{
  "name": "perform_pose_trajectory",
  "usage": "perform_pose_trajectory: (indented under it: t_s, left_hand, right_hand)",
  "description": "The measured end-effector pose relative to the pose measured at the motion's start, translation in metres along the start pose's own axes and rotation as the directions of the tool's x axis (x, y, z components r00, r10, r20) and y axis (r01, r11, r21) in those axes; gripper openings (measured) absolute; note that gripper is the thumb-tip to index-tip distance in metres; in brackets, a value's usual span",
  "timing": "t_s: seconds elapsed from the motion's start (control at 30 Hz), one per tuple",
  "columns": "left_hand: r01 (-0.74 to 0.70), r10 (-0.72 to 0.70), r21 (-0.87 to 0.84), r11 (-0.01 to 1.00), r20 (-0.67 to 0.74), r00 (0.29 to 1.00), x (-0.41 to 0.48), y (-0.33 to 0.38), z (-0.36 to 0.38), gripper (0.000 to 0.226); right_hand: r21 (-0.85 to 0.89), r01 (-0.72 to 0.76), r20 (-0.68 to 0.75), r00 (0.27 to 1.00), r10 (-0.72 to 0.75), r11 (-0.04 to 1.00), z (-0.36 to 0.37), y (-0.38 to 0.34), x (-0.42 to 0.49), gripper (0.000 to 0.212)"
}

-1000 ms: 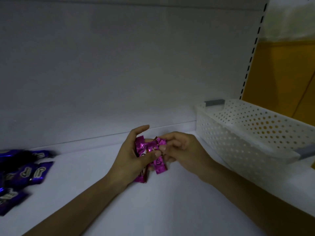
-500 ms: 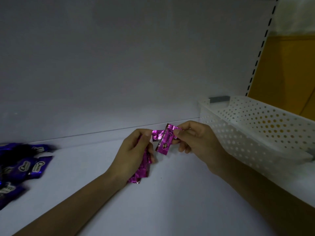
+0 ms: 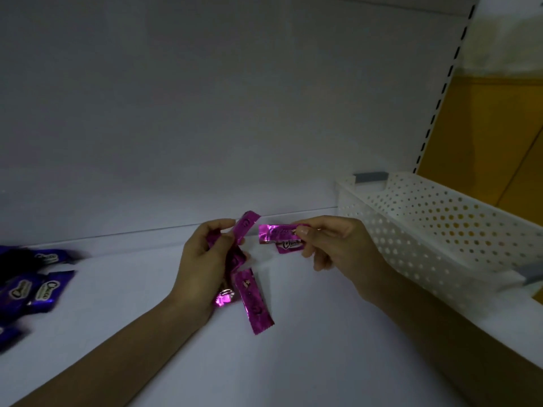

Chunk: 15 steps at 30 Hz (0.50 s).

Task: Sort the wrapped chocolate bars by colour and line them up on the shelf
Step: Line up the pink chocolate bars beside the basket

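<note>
My left hand (image 3: 199, 268) grips a bunch of magenta wrapped chocolate bars (image 3: 246, 227) above the white shelf (image 3: 147, 333); one of them, a long magenta bar (image 3: 252, 301), hangs down from the hand toward the shelf. My right hand (image 3: 332, 245) pinches two magenta bars (image 3: 277, 232) by their ends, held apart from the left bunch. Purple-blue wrapped bars (image 3: 38, 289) lie in a loose pile at the shelf's left edge.
A white perforated plastic basket (image 3: 440, 230) stands on the shelf at the right, close to my right hand. The shelf's white back panel (image 3: 235, 113) rises behind. A slotted upright (image 3: 440, 92) and a yellow wall lie beyond the basket.
My right hand has drawn two magenta bars rightward, away from the bunch in my left hand. One bar in the left bunch has slipped lower and dangles.
</note>
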<state>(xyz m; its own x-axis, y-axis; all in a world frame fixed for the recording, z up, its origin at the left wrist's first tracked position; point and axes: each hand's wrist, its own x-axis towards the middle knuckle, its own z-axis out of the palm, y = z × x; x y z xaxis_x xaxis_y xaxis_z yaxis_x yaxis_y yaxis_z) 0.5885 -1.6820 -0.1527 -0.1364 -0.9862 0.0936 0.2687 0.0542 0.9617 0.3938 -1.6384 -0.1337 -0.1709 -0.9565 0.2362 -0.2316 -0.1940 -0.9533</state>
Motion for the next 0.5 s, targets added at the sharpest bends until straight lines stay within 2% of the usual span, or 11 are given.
perform_pose_trajectory:
  t_s: [0.1, 0.17, 0.27, 0.37, 0.5]
  left_hand:
    - [-0.026, 0.027, 0.041, 0.999, -0.007, 1.000, -0.001, 0.001, 0.001, 0.017]
    - [-0.039, 0.039, 0.069, 0.997, -0.001, 0.999, -0.003, 0.001, 0.002, 0.017]
    - [-0.037, 0.037, 0.080, 0.996, 0.000, 0.999, -0.005, 0.003, 0.003, 0.019]
    - [-0.030, 0.029, 0.083, 0.996, 0.010, 1.000, -0.006, 0.004, 0.004, 0.019]
    - [-0.033, 0.032, 0.097, 0.995, 0.014, 0.999, -0.005, 0.004, 0.004, 0.018]
  right_hand:
    - [-0.109, 0.049, 0.085, 0.996, -0.039, 0.993, -0.001, -0.002, 0.000, 0.017]
    - [-0.183, 0.029, 0.136, 0.991, -0.004, 0.983, -0.001, -0.001, 0.001, 0.021]
    - [-0.312, 0.006, 0.133, 0.990, 0.038, 0.950, -0.001, 0.005, 0.001, 0.018]
    - [-0.338, 0.053, 0.125, 0.992, -0.011, 0.940, -0.002, 0.008, 0.001, 0.029]
    - [-0.486, 0.138, 0.182, 0.982, -0.054, 0.863, -0.006, 0.009, 0.003, 0.026]
